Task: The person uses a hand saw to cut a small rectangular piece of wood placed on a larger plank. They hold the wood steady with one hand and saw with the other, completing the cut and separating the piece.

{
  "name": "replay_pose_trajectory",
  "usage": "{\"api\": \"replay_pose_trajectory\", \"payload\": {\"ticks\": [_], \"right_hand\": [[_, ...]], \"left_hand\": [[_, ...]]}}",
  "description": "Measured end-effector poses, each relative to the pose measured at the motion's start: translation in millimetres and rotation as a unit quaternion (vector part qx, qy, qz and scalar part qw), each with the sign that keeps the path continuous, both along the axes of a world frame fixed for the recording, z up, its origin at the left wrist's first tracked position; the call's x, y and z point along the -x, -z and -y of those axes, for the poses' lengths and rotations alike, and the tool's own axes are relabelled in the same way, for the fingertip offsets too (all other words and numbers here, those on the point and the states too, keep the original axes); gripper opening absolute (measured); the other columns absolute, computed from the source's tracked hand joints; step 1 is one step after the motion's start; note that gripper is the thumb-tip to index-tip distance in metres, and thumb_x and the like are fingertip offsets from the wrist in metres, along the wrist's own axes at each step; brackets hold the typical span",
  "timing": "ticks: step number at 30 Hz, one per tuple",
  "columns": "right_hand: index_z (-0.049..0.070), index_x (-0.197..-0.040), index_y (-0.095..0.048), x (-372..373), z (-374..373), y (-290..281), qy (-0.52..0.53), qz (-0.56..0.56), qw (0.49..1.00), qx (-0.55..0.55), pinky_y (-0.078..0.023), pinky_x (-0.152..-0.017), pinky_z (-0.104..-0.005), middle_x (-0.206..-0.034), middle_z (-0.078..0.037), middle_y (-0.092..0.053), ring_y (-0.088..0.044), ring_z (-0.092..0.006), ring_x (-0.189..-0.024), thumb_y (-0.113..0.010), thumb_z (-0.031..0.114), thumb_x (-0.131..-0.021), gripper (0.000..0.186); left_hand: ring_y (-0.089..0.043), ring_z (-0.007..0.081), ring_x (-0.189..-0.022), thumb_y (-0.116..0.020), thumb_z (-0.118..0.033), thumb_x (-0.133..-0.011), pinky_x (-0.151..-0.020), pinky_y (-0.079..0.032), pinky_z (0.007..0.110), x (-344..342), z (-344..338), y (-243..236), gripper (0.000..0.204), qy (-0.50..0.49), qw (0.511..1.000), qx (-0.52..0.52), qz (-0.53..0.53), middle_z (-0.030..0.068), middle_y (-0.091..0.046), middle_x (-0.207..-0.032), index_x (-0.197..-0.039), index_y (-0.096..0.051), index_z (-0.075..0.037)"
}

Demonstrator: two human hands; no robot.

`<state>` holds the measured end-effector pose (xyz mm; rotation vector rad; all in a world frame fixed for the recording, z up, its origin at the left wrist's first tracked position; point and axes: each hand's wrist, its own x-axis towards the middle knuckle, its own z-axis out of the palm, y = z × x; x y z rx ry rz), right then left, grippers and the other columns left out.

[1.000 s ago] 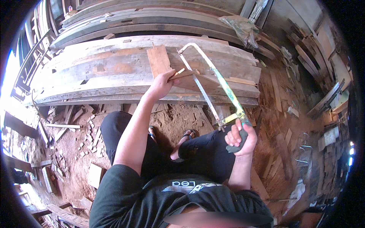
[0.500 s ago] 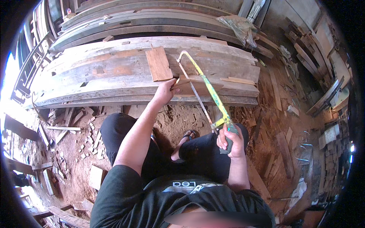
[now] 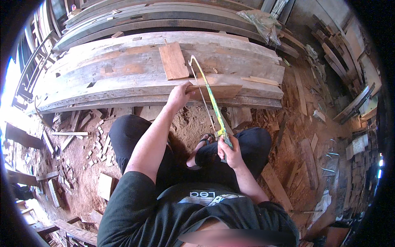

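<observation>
My right hand (image 3: 231,153) is wrapped round the handle of a hacksaw (image 3: 210,93) with a yellow-green frame. Its frame points away from me, and its thin blade crosses a wooden board (image 3: 225,90) close to the board's left end. That end is gripped by my left hand (image 3: 177,97), a short distance left of the blade. The board stretches to the right along the front edge of the thick planks. Whether the blade has cut into the wood cannot be made out. A flat reddish-brown wooden piece (image 3: 174,61) lies on the planks just beyond my left hand.
Thick planks (image 3: 94,66) form a low work surface in front of me. On its right lies a thin wood strip (image 3: 261,80). Longer beams (image 3: 164,21) are stacked behind, with a plastic sheet (image 3: 263,25) over them. Offcuts (image 3: 106,185) and sawdust litter the floor.
My right hand and the hacksaw have moved left, bringing the blade nearer my left hand. The held board has turned so that its broad face shows more along the plank edge.
</observation>
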<state>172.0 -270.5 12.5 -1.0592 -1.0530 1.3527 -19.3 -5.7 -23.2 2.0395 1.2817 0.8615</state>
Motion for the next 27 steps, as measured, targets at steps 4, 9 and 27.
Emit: {"api": "replay_pose_trajectory", "payload": {"ticks": [4, 9, 27], "right_hand": [[0.006, -0.094, -0.051, -2, -6, -1, 0.018, -0.020, 0.999, 0.019, -0.040, -0.047, -0.0245, -0.064, 0.000, -0.049, -0.046, -0.0081, -0.049, -0.057, 0.013, -0.099, 0.010], [0.006, -0.095, -0.051, -3, -16, -22, 0.016, -0.093, 0.995, 0.039, -0.039, -0.046, -0.0259, -0.062, -0.003, -0.048, -0.044, -0.0099, -0.047, -0.055, 0.013, -0.099, 0.009], [0.005, -0.098, -0.051, -3, -6, 0, 0.037, 0.000, 0.999, -0.038, -0.042, -0.051, -0.0255, -0.066, -0.002, -0.049, -0.048, -0.0095, -0.053, -0.059, 0.015, -0.099, 0.012]], "left_hand": [[-0.066, 0.0407, -0.104, -0.075, -0.024, -0.087, -0.087, -0.052, 0.048, 0, 2, 0, 0.037, -0.022, 0.999, -0.028, -0.017, 0.0200, -0.071, -0.106, -0.119, -0.065, -0.009], [-0.066, 0.0416, -0.106, -0.076, -0.022, -0.086, -0.089, -0.052, 0.048, 1, -1, 2, 0.042, -0.027, 0.998, -0.044, -0.025, 0.0216, -0.071, -0.109, -0.124, -0.063, -0.008], [-0.065, 0.0449, -0.104, -0.070, -0.023, -0.089, -0.084, -0.052, 0.051, 1, 3, -13, 0.044, -0.032, 0.995, -0.024, -0.086, 0.0250, -0.069, -0.108, -0.130, -0.058, -0.015]]}}
